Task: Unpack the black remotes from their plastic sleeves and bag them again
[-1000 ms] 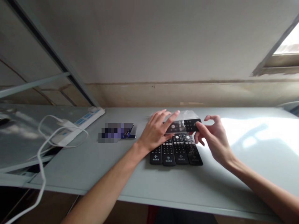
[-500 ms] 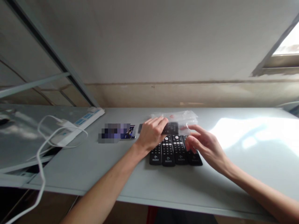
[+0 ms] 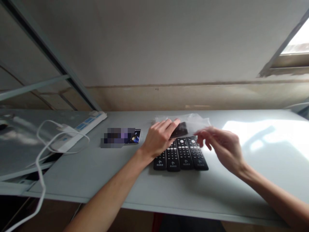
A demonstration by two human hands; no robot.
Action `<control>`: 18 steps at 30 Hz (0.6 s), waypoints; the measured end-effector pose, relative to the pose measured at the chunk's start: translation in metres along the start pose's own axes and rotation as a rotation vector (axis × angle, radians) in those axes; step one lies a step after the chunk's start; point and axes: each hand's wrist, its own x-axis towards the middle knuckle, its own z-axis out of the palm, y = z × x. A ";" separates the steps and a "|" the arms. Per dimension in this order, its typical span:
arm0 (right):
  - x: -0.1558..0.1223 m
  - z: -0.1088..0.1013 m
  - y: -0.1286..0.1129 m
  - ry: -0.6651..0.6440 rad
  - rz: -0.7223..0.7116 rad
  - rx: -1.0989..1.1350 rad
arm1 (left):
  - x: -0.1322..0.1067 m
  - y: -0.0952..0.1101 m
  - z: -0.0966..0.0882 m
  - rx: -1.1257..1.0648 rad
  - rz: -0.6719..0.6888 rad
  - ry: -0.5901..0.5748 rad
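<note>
My left hand (image 3: pixel 158 135) is closed around a black remote control (image 3: pixel 181 129), whose far end sticks out to the right of the fingers. A clear plastic bag (image 3: pixel 196 120) lies around or against that end; how far the remote sits inside it I cannot tell. With fingertips pinched at the bag's right edge, my right hand (image 3: pixel 223 141) is closed on the plastic. Below both hands, several black remote controls (image 3: pixel 185 161) lie side by side on the table, their upper ends partly covered by the left hand and the bag.
A phone (image 3: pixel 135 137), partly blurred out, lies on the grey table (image 3: pixel 101 180) left of my left hand. Farther left are a white power strip (image 3: pixel 80 129) and a looping white cable (image 3: pixel 40 170). The wall stands behind the table, and bright sunlight falls on its right side.
My right hand has drawn right, away from the remotes, stretching the bag's edge with it. The held remote has shifted slightly right and looks more tilted, with my left hand still on it.
</note>
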 end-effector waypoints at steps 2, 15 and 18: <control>0.005 -0.004 0.000 0.134 0.023 0.073 | 0.000 -0.001 0.002 -0.018 -0.063 0.005; 0.006 0.014 0.016 -0.134 0.403 0.238 | -0.006 0.006 0.011 -0.254 -0.006 -0.094; 0.014 0.008 0.022 0.015 0.378 0.323 | -0.003 0.008 0.008 -0.281 0.037 -0.101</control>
